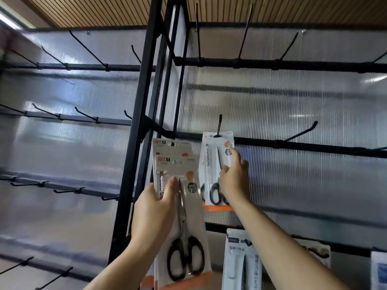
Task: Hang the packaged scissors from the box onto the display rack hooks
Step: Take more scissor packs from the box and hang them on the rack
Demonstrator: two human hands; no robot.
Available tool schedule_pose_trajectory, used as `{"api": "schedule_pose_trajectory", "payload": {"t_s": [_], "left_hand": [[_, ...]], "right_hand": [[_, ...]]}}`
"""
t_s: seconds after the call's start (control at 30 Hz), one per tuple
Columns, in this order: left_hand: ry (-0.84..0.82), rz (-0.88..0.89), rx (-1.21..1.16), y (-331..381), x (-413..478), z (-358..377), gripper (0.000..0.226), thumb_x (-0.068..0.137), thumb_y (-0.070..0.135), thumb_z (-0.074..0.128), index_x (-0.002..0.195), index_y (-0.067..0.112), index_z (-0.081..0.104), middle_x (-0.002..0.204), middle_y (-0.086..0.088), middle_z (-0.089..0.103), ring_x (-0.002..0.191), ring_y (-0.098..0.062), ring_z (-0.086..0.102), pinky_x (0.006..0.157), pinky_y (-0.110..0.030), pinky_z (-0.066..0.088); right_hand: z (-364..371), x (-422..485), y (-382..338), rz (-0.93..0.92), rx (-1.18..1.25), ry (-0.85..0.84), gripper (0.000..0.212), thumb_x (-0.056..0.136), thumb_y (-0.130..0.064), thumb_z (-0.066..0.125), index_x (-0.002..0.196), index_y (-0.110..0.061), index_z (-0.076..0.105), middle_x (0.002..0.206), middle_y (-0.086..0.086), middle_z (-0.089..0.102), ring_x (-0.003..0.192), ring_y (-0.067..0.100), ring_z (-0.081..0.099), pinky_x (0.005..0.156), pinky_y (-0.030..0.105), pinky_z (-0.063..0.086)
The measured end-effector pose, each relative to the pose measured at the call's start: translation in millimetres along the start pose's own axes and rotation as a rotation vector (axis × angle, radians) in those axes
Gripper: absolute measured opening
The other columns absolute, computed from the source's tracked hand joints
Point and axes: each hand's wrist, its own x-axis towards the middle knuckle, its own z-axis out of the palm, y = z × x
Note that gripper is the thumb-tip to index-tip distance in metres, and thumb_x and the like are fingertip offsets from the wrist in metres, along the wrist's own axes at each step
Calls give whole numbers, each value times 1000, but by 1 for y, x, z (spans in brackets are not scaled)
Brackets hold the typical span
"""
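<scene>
My left hand (pixel 156 208) grips a stack of packaged scissors (pixel 184 222), black-handled pairs on white and orange cards, held upright in front of the rack's black post. My right hand (pixel 234 176) pinches the right edge of another scissors pack (pixel 214 170). That pack's top slot sits on a black hook (pixel 219 125) of the middle bar, and a second pack hangs just behind it. The box is out of view.
Black display rack bars (pixel 293 64) carry several bare hooks, such as the one to the right (pixel 301 131) and those on the left panel (pixel 85 116). Other white packaged goods (pixel 240 260) hang low right. A ribbed translucent panel backs the rack.
</scene>
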Motion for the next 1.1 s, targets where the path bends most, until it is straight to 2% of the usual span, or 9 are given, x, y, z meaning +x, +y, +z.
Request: {"api": "schedule_pose_trajectory", "payload": {"t_s": [0.17, 0.3, 0.43, 0.5, 0.63, 0.77, 0.97, 1.03, 1.1], "left_hand": [[-28, -11, -14, -1, 0, 8, 38, 91, 56, 52, 88, 20, 63, 75, 0, 69, 69, -17, 65, 62, -37, 51], [-47, -22, -42, -4, 1, 11, 37, 91, 57, 52, 88, 22, 64, 72, -1, 69, 63, -18, 64, 56, -33, 47], [-46, -55, -62, -7, 3, 16, 40, 90, 60, 51, 88, 21, 63, 72, -2, 70, 60, -18, 61, 56, -32, 45], [-46, -65, -65, -7, 2, 19, 39, 90, 59, 52, 89, 21, 63, 74, -2, 70, 64, -19, 64, 59, -36, 49], [-58, -79, -54, 0, -2, 20, 43, 89, 61, 53, 88, 18, 61, 75, -4, 68, 67, -22, 64, 63, -41, 54], [-97, -81, -68, 7, -8, 20, 51, 89, 61, 51, 83, 11, 56, 63, -1, 49, 50, -13, 41, 49, -29, 32], [-100, -78, -168, 13, -12, 17, 54, 97, 58, 37, 92, 11, 62, 87, -14, 66, 78, -26, 62, 73, -40, 49], [-105, -41, -168, 14, -12, 16, 60, 98, 57, 37, 94, 0, 59, 83, -24, 63, 73, -37, 59, 68, -46, 51], [-92, -8, -146, 16, -13, 16, 55, 98, 55, 39, 81, 3, 51, 66, -18, 50, 55, -30, 44, 51, -38, 39]], "right_hand": [[3, 3, 15, -18, -1, -86, 69, 94, 3, 47, 146, -38, 29, 111, 9, 41, 56, 16, 45, 36, 16, 31], [-3, -2, 19, 15, -18, -96, 64, 94, -2, 53, 146, -31, 31, 123, 11, 43, 62, 9, 46, 45, 18, 31], [-19, -25, 15, -60, 37, -29, 43, 95, -13, 55, 136, -21, 47, 126, 4, 48, 88, 7, 54, 62, 11, 39], [-26, -42, 5, -96, 165, -159, 33, 96, -25, 57, 129, -19, 55, 120, 3, 57, 88, -1, 55, 68, 4, 42], [-36, -70, -12, -112, 284, -431, 61, 75, -63, 64, 128, -35, 52, 113, -17, 58, 100, -3, 57, 86, 16, 47], [-33, -76, -15, -69, 367, -388, 36, 75, -47, 76, 107, -37, 61, 100, -16, 69, 91, -3, 65, 81, 21, 53], [-28, -75, -9, 55, 499, -287, 36, 83, -39, 73, 113, -25, 58, 100, -6, 70, 94, 9, 67, 89, 36, 54], [-28, -73, -8, 50, 498, -256, 29, 86, -36, 71, 108, -31, 53, 98, -8, 69, 94, 8, 66, 87, 29, 53], [-31, -72, -11, 23, 469, -218, 26, 88, -32, 70, 105, -36, 50, 94, -12, 65, 90, 7, 64, 79, 18, 49]]}}
